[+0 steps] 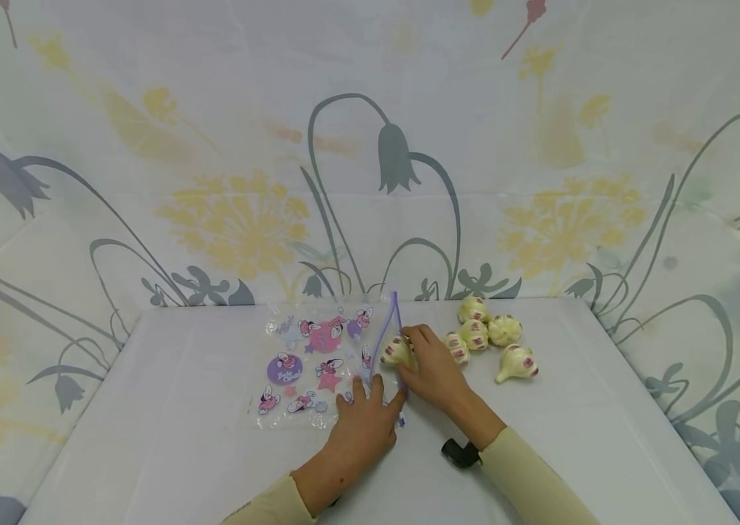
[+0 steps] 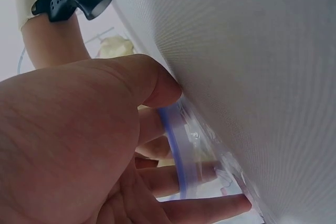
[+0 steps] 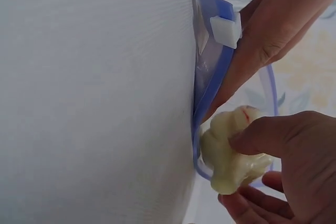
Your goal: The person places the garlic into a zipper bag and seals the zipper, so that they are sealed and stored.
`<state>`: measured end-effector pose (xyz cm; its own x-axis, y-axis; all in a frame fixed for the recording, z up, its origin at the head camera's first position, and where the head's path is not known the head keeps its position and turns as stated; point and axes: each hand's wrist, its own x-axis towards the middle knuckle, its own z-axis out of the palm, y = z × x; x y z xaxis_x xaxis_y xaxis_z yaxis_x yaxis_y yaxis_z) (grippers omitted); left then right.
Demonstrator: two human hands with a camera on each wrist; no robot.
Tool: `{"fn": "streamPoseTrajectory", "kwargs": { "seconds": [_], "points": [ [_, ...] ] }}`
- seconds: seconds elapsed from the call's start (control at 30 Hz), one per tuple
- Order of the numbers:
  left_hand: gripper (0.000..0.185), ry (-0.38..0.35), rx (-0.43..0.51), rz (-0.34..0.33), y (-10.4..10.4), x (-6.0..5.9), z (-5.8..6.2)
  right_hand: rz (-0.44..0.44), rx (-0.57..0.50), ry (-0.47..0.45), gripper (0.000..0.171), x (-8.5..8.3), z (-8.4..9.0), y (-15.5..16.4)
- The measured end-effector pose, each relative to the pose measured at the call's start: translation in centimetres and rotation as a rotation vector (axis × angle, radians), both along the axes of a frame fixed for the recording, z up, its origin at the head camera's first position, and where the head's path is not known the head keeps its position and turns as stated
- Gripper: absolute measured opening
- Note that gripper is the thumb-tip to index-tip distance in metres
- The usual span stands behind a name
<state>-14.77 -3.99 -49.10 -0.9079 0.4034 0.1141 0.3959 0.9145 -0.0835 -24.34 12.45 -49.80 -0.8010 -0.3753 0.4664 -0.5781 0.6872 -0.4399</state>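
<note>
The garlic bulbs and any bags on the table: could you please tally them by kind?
Garlic bulbs loose on the table: 5
Garlic bulb in the right hand, at the bag's mouth: 1
Printed zip bag, pressed down by the left hand: 1
Total: 7

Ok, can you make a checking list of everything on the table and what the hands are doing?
Surface: white table, flat and covered in cloth.
Job's things: clear zip bag with pink and purple cartoon stickers, lying flat, its blue zip mouth held open; one garlic bulb at the mouth.
Clutter: five more garlic bulbs in a loose group right of the bag.
Hands: left hand presses on the bag's zip edge; right hand pinches the garlic bulb.
Cables: nothing seen; a dark strap sits on the right wrist.
Surroundings: flower-printed cloth backdrop behind and at both sides.
</note>
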Motion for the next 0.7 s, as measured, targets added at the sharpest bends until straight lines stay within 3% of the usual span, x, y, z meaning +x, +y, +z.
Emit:
{"fn": "streamPoseTrajectory", "kwargs": {
  "seconds": [0.47, 0.7],
  "points": [
    [0.054, -0.021, -0.020, 0.009, 0.1, 0.1, 0.4, -0.027, -0.047, -0.058, 0.050, -1.0, -0.2, -1.2],
    [0.056, -0.037, -0.034, 0.006, 0.0, 0.0, 0.4, -0.056, -0.068, -0.163, 0.050, -1.7, -0.2, -1.9]
  ]
}}
